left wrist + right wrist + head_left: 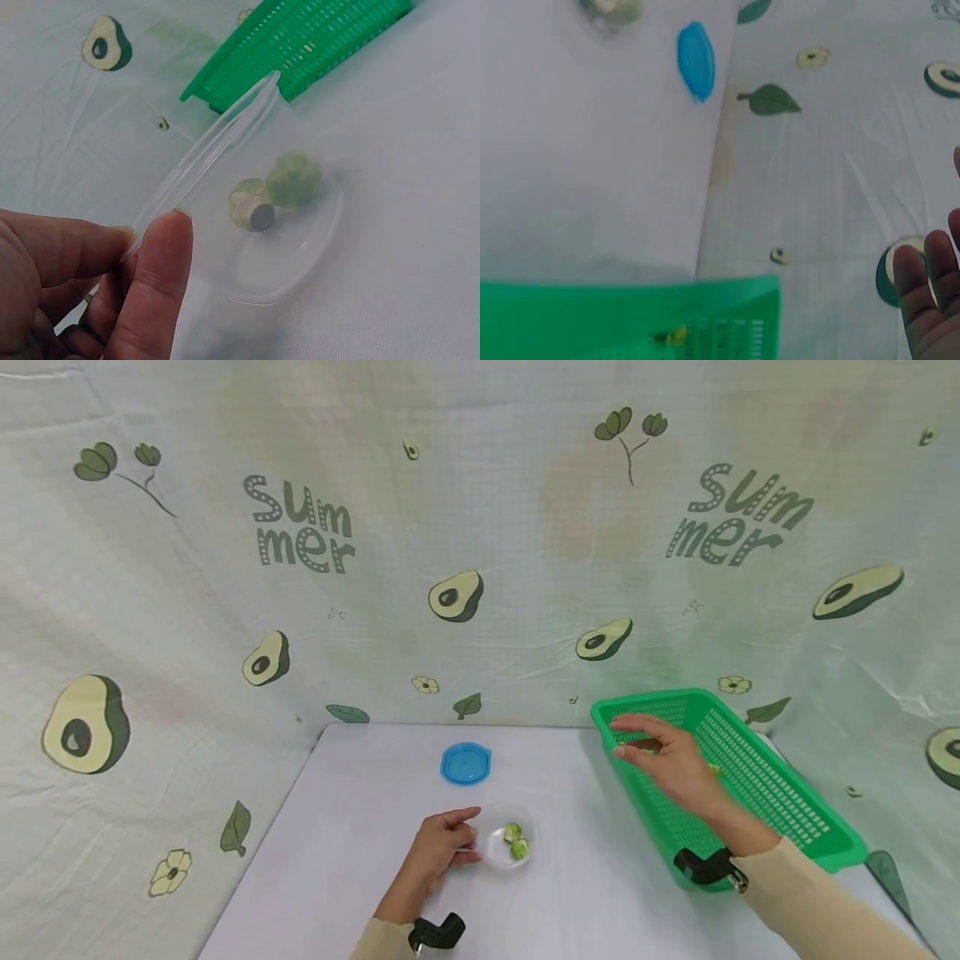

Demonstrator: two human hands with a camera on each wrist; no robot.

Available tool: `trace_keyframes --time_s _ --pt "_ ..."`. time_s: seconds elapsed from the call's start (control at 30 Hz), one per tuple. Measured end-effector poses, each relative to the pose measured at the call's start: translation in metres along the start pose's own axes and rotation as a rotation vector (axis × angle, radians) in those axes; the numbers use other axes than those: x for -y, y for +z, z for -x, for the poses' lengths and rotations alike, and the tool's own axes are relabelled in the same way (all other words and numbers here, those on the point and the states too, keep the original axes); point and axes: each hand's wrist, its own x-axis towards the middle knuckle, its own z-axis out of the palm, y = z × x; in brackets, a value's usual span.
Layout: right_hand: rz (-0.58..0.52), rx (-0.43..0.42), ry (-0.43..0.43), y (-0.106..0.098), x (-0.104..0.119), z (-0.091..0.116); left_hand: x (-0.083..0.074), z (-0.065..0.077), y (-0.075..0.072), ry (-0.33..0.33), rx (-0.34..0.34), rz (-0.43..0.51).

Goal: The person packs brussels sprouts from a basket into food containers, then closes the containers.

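My left hand (437,852) pinches the rim of a clear plastic container (262,277) between thumb and fingers. Two Brussels sprouts (516,841) lie inside it. In the left wrist view the container looks tilted, its sprouts (294,180) side by side. My right hand (675,768) is above the left side of a green plastic basket (795,793), with a gap between thumb and fingers. Straight fingers (919,289) show at the edge of the right wrist view, and I see nothing held. Small yellow-green pieces (714,768) in the basket are partly hidden by that hand.
A blue lid (465,763) lies on the white table (360,827) behind the container. The basket stands along the table's right side. A cloth (510,510) printed with avocados hangs behind and around the table.
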Motion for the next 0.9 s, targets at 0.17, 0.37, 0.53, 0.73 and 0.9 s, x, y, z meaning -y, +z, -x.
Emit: trace_keyframes --time_s 0.17,0.37,0.53,0.73,0.9 --pt "0.052 0.026 0.044 -0.035 -0.030 -0.005 0.000 0.001 0.001 0.002 -0.008 -0.002" --pt "0.152 0.086 0.083 -0.061 -0.071 -0.008 0.001 0.000 0.001 0.004 -0.010 -0.001" --pt "0.224 0.137 0.143 -0.072 -0.097 -0.010 0.001 0.000 0.001 0.001 -0.012 -0.009" --pt "0.248 0.208 0.274 -0.078 -0.116 -0.015 0.002 0.000 0.001 0.008 -0.012 -0.010" --pt "0.236 0.249 0.331 -0.081 -0.133 -0.018 0.001 0.000 0.001 0.018 -0.009 -0.007"
